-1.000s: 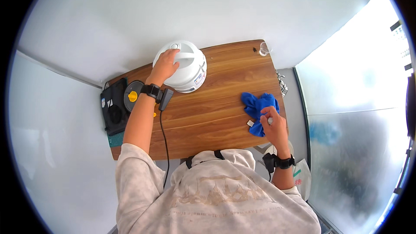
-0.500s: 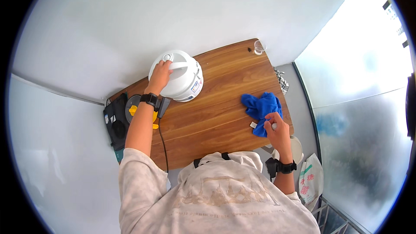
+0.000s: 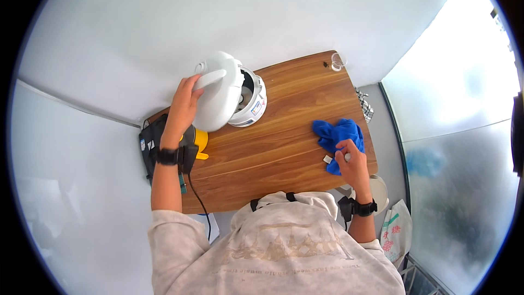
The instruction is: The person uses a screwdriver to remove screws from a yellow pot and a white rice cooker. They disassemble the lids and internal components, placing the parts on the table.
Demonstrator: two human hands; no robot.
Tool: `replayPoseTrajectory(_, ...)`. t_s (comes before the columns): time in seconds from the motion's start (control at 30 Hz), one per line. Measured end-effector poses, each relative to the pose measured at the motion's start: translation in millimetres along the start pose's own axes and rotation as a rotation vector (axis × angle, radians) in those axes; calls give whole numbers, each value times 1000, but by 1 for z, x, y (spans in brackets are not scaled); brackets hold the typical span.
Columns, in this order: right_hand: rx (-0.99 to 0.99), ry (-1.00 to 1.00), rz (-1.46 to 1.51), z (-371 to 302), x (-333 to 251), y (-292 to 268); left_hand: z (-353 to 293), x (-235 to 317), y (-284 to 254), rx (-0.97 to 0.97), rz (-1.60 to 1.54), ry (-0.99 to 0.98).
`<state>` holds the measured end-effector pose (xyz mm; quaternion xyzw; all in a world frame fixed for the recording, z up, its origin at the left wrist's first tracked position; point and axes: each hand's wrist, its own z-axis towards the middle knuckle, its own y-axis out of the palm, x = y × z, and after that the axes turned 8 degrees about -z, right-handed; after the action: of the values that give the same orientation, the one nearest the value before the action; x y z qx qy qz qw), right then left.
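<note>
Nearest, lettering crosses the shirt (image 3: 295, 248). The right hand (image 3: 355, 169) has its grip curled round a mostly hidden pale object (image 3: 347, 157) near the blue cloth (image 3: 341, 131); farther, the left hand (image 3: 183, 106) grips the tilted white lid (image 3: 218, 104), partly hiding the labelled white pot (image 3: 258, 101) on the counter (image 3: 289, 131).

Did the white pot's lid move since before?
Yes. The left hand has raised the lid and moved it left, compared with the white pot, whose inside now shows.

Pale plain wall (image 3: 305, 11) behind wood-grain table (image 3: 289, 147). Grey floor (image 3: 383, 142) alongside. Frosted glass panels (image 3: 458, 175) at right, white glare (image 3: 458, 60) strongest high up.
</note>
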<state>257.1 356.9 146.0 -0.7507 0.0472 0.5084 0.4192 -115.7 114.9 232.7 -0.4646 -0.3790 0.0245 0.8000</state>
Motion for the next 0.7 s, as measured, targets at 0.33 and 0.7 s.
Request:
replayPoseTrajectory(0.33, -118, -333, -8, 22, -16, 39, -135, 77, -13, -35, -1121, -581)
replayPoseTrajectory(0.7, -513, -339, 329, 18, -74, 52, -224, 13, 51, -151, -811, -167)
